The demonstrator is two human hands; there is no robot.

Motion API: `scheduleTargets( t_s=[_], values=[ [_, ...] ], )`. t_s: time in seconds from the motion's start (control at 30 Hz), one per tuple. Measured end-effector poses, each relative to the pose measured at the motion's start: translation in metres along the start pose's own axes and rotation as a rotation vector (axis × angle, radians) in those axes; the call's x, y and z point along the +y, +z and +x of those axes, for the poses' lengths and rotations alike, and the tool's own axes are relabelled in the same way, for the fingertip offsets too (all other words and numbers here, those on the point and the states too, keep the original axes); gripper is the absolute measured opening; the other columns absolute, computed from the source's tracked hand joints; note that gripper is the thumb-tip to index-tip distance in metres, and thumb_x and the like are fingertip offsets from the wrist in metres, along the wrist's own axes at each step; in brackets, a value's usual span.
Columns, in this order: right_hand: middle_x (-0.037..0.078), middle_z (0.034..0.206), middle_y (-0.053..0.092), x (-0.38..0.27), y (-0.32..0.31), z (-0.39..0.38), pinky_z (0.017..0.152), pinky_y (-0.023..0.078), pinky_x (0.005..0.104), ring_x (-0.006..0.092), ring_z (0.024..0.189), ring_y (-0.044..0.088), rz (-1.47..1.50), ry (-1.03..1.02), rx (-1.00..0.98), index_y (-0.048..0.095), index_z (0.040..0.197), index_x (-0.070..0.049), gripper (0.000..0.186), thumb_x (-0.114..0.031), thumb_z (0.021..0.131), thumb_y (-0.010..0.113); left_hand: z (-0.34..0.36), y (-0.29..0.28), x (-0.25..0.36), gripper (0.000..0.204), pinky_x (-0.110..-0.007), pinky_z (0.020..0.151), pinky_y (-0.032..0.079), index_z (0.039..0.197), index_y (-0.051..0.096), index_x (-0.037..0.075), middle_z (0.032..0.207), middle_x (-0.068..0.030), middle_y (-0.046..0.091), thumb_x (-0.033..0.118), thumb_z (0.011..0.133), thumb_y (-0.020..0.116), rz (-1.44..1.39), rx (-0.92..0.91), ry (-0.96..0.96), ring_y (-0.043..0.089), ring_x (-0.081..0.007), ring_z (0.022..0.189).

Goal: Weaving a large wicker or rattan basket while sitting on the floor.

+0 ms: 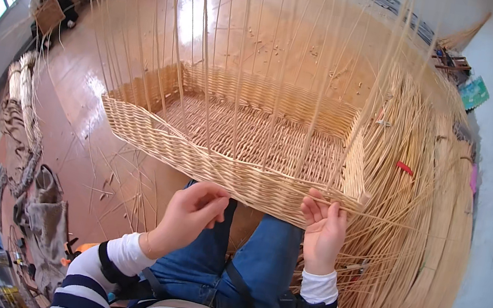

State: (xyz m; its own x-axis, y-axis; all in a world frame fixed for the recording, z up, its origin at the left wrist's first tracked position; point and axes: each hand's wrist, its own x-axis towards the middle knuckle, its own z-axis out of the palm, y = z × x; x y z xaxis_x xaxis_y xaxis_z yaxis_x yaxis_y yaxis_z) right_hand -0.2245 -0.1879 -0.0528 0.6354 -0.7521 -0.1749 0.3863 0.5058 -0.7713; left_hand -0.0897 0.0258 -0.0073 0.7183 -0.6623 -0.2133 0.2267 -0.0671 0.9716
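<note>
A shallow rectangular wicker basket [236, 175] is tilted in front of me, its near wall above my knees. Tall thin upright stakes [241, 76] rise from its walls. My left hand [191, 215] is just below the near wall, fingers curled together; anything inside them is hidden. At the near right corner, my right hand [322, 234] is palm up, its thumb and fingers closed on a pale wicker strand [387, 221] that trails off to the right.
A big pile of loose wicker rods [403, 243] covers the floor on the right, with a red-handled tool [404, 169] on it. Bundled rods [26, 100] and a grey cloth [47, 219] lie at left. Another person [51, 12] sits far left with a woven panel.
</note>
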Motion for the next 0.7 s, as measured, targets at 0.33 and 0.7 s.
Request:
scheduleTargets(
  t_s=[0.33,0.7],
  values=[
    [0.024,0.108,0.063,0.0,0.003,-0.044,0.084,0.055,0.0387,0.0255,0.092,0.067,-0.158,-0.097,-0.063,0.04,0.113,-0.008,0.015,-0.02,0.104,0.037,0.043,0.039,0.017,0.025,-0.036,0.071,0.051,0.107,0.063,0.0,0.091,-0.0139,0.066,-0.002,0.082,0.062,0.904,-0.326,0.811,0.063,-0.0323,0.08],
    [0.012,0.095,0.067,0.052,-0.306,-0.148,0.064,0.052,0.0266,0.015,0.073,0.064,-0.518,0.159,0.947,0.056,0.12,-0.001,0.031,-0.019,0.094,0.054,-0.003,0.119,-0.085,0.02,-0.025,0.054,0.053,0.113,0.054,-0.005,0.071,-0.0133,0.065,0.006,0.096,0.051,0.409,-0.967,-0.722,0.064,-0.0161,0.057]
  ],
)
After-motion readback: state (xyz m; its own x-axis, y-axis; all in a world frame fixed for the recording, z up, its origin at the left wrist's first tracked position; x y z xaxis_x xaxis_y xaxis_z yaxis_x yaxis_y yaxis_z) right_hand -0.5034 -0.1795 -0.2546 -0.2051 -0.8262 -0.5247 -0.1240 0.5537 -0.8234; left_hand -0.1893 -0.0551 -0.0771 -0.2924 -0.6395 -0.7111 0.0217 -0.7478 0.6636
